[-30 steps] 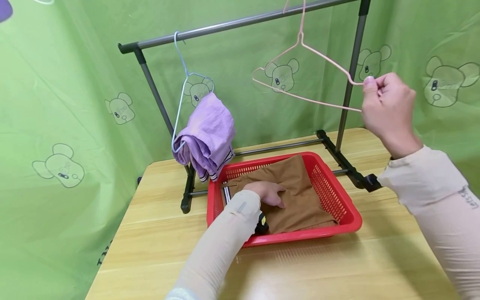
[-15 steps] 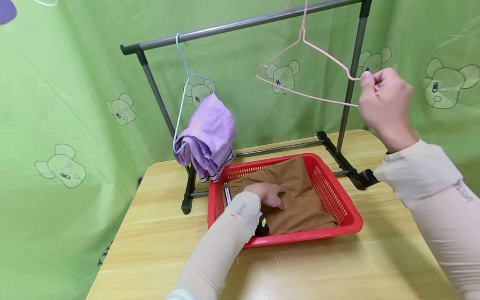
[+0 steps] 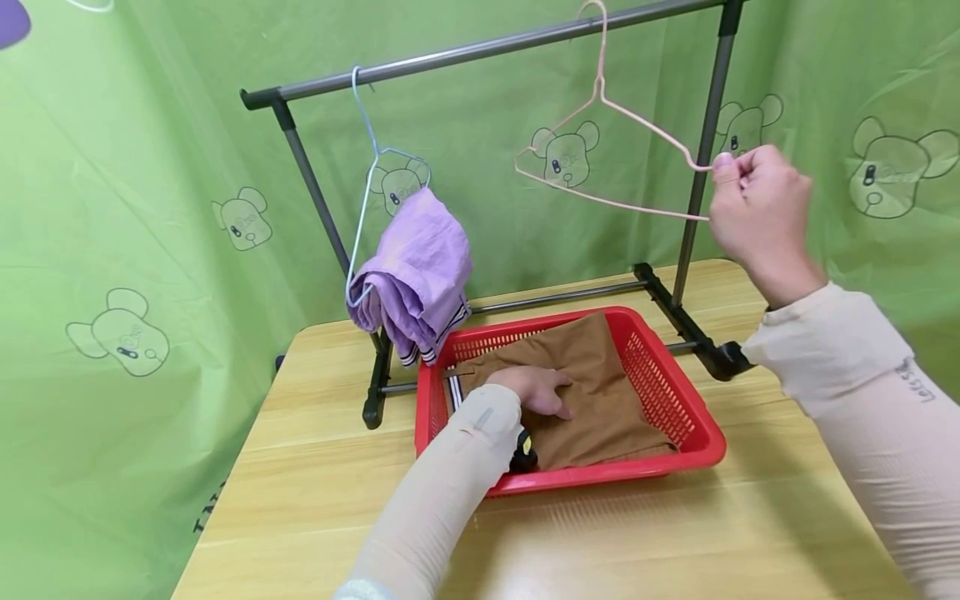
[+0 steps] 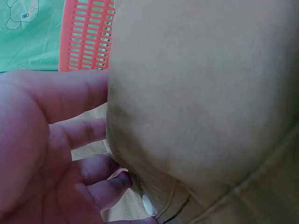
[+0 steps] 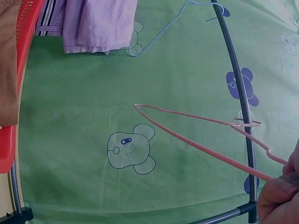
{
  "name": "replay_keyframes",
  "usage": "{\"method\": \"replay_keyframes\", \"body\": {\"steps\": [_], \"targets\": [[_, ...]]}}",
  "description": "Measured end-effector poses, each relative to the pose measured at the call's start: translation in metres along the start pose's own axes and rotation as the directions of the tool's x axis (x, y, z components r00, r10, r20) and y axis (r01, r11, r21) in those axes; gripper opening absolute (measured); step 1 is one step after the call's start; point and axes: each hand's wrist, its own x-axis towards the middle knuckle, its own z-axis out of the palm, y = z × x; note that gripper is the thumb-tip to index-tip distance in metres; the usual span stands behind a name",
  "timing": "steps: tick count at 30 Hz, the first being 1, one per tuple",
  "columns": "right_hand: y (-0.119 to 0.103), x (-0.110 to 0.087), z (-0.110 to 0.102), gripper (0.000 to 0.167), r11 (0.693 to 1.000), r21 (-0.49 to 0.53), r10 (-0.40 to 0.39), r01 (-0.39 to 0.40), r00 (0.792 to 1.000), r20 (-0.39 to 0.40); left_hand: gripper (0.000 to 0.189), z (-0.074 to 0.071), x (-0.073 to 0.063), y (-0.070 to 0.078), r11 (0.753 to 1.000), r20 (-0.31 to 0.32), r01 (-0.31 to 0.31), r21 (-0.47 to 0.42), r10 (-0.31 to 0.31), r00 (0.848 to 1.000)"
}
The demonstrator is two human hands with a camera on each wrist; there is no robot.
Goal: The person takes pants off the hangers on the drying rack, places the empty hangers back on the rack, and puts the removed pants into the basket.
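Observation:
In the head view my right hand (image 3: 765, 221) is raised at the right and grips one end of a pink wire clothes hanger (image 3: 648, 125). The hanger's hook loops over the rack's top rail (image 3: 465, 55). My left hand (image 3: 536, 390) reaches down into a red plastic basket (image 3: 701, 437), onto a folded brown garment (image 3: 600, 417). Seen from the left wrist, that hand's loosely extended fingers (image 4: 77, 91) meet the edge of the brown cloth (image 4: 201, 93), which hides some fingertips. The right wrist view has the pink hanger (image 5: 201, 144) crossing the rail.
A blue hanger (image 3: 362, 192) on the rail's left carries a folded purple garment (image 3: 420, 258) with striped trim, close by the basket's back left corner. The black-footed rack stands on a wooden table (image 3: 315, 500), before a green curtain (image 3: 135, 208). Striped trim also shows inside the basket.
The pink hanger has come down, its hook now in sight over the rail. My right hand has shifted slightly left with it. My left hand has stayed in place on the brown garment.

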Motion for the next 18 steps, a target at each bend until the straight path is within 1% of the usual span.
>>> {"method": "replay_keyframes", "body": {"steps": [6,18], "targets": [[0.0036,-0.0007,0.0010,0.023,1.000,-0.010,0.009,-0.009,1.000,0.017,0.066,0.0002,-0.0007,-0.0004,1.000,-0.004,0.000,0.007,0.001,1.000],[0.0035,-0.0032,0.0022,0.024,1.000,-0.022,0.019,-0.018,1.000,0.025,0.065,0.0000,-0.0016,-0.0006,1.000,-0.009,-0.007,0.026,0.007,1.000]]}}
